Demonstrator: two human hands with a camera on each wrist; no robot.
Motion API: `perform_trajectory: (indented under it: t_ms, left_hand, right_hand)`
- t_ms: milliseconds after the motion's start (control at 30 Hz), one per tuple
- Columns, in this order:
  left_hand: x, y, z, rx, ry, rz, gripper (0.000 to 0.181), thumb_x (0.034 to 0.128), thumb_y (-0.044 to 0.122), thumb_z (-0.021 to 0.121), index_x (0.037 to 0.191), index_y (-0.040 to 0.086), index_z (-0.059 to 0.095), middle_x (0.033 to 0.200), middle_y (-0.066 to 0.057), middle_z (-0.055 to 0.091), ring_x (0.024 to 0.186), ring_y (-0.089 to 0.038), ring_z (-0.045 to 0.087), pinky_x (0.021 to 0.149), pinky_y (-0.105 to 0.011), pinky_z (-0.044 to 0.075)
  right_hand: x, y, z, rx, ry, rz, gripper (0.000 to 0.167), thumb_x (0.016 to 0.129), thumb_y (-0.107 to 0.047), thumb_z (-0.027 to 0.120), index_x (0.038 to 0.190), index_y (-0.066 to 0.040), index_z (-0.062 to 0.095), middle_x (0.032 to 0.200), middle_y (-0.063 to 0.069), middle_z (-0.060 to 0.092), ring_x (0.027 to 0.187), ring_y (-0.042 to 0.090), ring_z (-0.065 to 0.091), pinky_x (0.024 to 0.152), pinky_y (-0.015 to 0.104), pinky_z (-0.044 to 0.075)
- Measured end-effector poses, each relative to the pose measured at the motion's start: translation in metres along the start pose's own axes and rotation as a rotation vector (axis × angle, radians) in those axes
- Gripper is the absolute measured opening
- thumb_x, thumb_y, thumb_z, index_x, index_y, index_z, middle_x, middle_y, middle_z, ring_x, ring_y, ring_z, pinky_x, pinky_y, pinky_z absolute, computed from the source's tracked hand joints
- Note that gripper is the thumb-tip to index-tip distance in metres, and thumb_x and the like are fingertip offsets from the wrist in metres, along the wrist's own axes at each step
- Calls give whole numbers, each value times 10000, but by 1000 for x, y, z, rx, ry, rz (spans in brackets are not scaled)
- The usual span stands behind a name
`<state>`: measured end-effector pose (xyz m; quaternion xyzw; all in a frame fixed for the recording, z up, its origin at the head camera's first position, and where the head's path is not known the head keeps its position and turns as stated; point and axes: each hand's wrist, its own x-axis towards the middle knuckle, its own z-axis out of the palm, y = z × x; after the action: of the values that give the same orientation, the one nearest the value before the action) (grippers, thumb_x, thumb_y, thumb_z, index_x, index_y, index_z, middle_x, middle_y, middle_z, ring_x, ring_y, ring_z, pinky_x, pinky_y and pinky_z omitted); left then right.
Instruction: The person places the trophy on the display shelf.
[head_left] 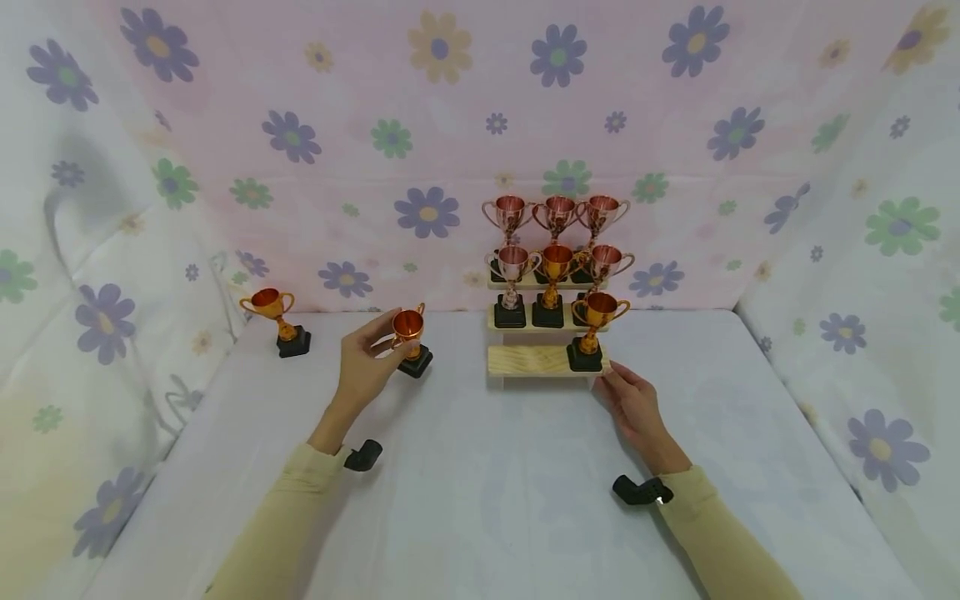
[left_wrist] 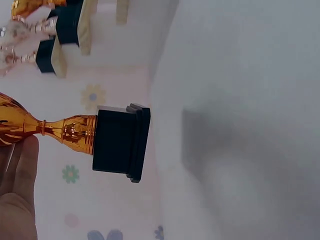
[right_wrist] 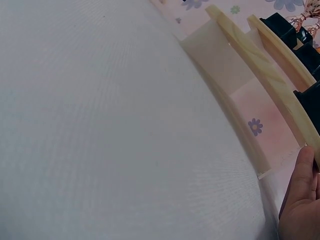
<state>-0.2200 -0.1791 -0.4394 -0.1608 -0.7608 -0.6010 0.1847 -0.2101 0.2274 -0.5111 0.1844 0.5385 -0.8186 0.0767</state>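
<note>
My left hand (head_left: 367,367) grips a small gold trophy cup (head_left: 408,329) by its bowl and stem. Its black base (left_wrist: 120,142) hangs clear of the table, tilted, with a shadow below. At the lower right corner of a tiered wooden display stand (head_left: 528,360), my right hand (head_left: 636,408) holds the end of the front board, its fingers (right_wrist: 303,172) partly cut off in the right wrist view. On that front tier one gold trophy (head_left: 596,321) stands at the right end. The middle tier carries a gold trophy (head_left: 555,275) between two pinkish ones.
Three rose-coloured trophies (head_left: 557,218) fill the back tier. Another gold trophy (head_left: 281,321) stands at the far left of the white table (head_left: 480,500). Flower-patterned cloth (head_left: 352,167) hangs behind and at both sides. Each wrist carries a black camera mount (head_left: 364,456).
</note>
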Motion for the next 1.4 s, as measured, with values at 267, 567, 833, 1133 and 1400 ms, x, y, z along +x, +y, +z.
perform_trajectory:
  t_ms: [267, 567, 833, 1133, 1400]
  left_hand:
    - [-10, -1, 30, -60, -29, 65, 530, 798, -95, 811, 1299, -61, 640, 1219, -255, 688, 1055, 0, 662, 886, -177, 574]
    - [-2, 17, 61, -72, -233, 57, 546, 906, -8, 743, 1418, -14, 556, 1324, -200, 658, 1159, -296, 673, 927, -260, 586]
    - [17, 23, 90, -80, -354, 73, 549, 947, 29, 706, 1454, -31, 506, 1353, -198, 637, 1199, -338, 650, 940, -373, 595]
    - [31, 27, 118, -91, -456, 28, 573, 988, 62, 659, 1512, -9, 438, 1418, -197, 579, 1284, -323, 596, 1003, -356, 558]
    - [43, 26, 135, -73, -501, 16, 559, 1002, 86, 643, 1516, 9, 438, 1428, -191, 565, 1262, -297, 610, 996, -355, 566]
  right_hand:
    - [2, 1, -1, 11, 9, 17, 533, 1083, -169, 486, 1567, -35, 307, 1568, 90, 376, 1273, 130, 524, 1018, 183, 507]
    - [3, 0, -1, 7, -1, 4, 547, 1079, -175, 498, 1566, -23, 300, 1544, 90, 393, 1263, 116, 530, 1021, 186, 506]
    - [2, 0, 1, 6, 1, -12, 539, 1076, -180, 510, 1555, -22, 319, 1510, 75, 433, 1174, 81, 586, 1014, 192, 512]
    - [0, -1, 0, 10, -16, -4, 533, 1090, -175, 467, 1572, -33, 290, 1569, 94, 372, 1241, 101, 554, 1032, 191, 497]
    - [0, -1, 0, 9, -12, -1, 525, 1086, -168, 477, 1562, -25, 309, 1538, 81, 403, 1222, 100, 572, 1018, 191, 510]
